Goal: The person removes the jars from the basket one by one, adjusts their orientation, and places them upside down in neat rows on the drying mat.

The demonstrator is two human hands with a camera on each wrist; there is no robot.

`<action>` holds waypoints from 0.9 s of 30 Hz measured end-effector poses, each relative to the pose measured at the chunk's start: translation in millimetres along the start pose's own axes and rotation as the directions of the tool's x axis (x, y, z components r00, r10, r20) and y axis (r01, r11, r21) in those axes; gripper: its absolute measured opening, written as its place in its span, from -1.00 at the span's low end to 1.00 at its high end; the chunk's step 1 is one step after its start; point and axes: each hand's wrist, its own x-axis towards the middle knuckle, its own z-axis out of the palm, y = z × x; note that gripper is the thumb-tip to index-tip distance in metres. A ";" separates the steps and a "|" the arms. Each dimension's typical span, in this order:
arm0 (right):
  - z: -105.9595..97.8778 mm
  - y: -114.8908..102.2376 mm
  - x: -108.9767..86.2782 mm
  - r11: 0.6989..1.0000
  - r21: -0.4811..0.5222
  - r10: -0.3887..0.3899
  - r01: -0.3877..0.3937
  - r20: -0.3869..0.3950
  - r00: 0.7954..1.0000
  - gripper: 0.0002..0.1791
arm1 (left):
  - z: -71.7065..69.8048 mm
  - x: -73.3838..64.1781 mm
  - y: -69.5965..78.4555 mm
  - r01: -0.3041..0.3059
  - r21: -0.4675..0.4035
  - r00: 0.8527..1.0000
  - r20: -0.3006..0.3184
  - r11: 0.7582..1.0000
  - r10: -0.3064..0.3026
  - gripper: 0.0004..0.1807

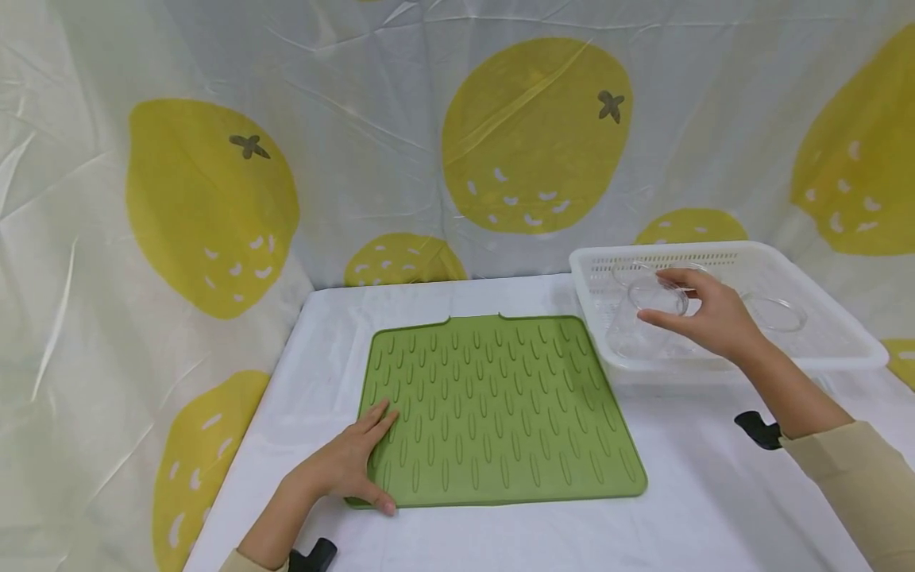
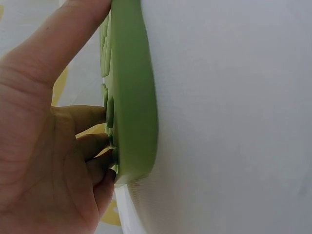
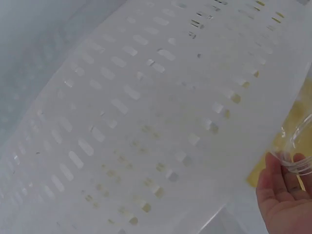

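Note:
A green ridged drying mat [image 1: 500, 409] lies on the white-covered table. My left hand [image 1: 343, 459] rests on its near left corner with fingers spread, the thumb by the front edge. Seen from the left wrist, the fingertips touch the ridged face of the mat [image 2: 134, 97]. To the right, above a white perforated basket [image 1: 722, 365], my right hand [image 1: 708, 318] holds a clear cup [image 1: 654, 311] by its rim side, between thumb and fingers. In the right wrist view, only part of that cup [image 3: 297, 168] shows at the right edge.
Inside the basket stand other clear round-rimmed cups, one rim [image 1: 775, 327] at the right and others partly behind my right hand. The basket's left wall comes close to the mat's right edge. A lemon-patterned curtain [image 1: 372, 119] hangs behind the table.

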 end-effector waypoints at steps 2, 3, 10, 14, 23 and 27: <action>-1.3 -1.6 -0.5 1.000 0.013 0.003 -0.003 -0.013 1.000 -0.21 | 0.0 0.0 -0.3 0.000 -0.002 1.000 -0.001 1.000 0.000 0.47; -1.9 -2.1 -0.7 1.000 0.018 0.003 -0.002 -0.020 1.000 -0.22 | 0.0 -0.1 -0.5 0.000 -0.003 1.000 0.000 1.000 0.000 0.47; -4.1 -8.1 -2.8 0.998 0.049 -0.029 0.034 -0.086 0.996 -0.26 | -0.8 0.2 0.2 -0.012 -0.007 1.000 0.001 1.000 0.012 0.47; -5.6 -13.6 -4.5 0.997 0.062 -0.041 0.049 -0.122 0.992 -0.27 | -1.1 0.1 0.5 -0.021 -0.007 1.000 -0.001 1.000 0.021 0.47; -6.7 -23.3 -7.3 0.987 0.134 -0.065 0.094 -0.207 0.976 -0.31 | -1.4 -0.9 0.4 -0.014 -0.005 1.000 -0.003 1.000 0.014 0.48; -8.4 -28.7 -9.2 0.986 0.131 -0.074 0.106 -0.225 0.971 -0.30 | -1.7 -0.9 0.8 -0.010 -0.008 1.000 -0.001 1.000 0.010 0.48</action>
